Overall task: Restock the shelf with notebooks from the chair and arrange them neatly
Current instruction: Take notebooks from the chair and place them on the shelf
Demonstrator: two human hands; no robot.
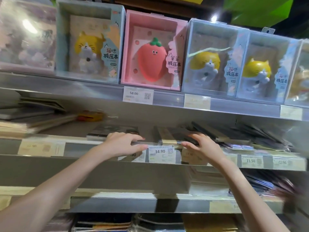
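Nearest, the lowest shelf (138,204) carries dim stacks of stationery, too blurred to name; above it both bare forearms reach up and forward to the middle shelf (75,148), whose front rail holds price tags, one reading 34.90 (161,154).

The left hand (122,144) rests over the rail, fingers long and only loosely bent, tips lying on the near edge of a flat dark notebook (115,130); it holds nothing that I can see. The right hand (203,144) mirrors it just to the right, fingers spread and relaxed on the near end of a leaning row of dark notebooks (184,133), thumb under the rail edge; whether it pinches a cover I cannot tell.

Judging by this, the step in hand is the tidying: the notebooks are already on the middle shelf and both hands are squaring them against the front lip. The chair is not in view. The next move likely calls for pushing the flat notebook back and aligning the leaning row to the right, which fans out untidily, with a light press so the glossy covers do not slide.

Further left lie flat pale books (25,121); farther up, the top shelf (83,91) shows boxed cat notebooks (90,42) and a pink strawberry box (153,51) above a 58.00 tag (138,95); a green panel (257,9) hangs at far right.
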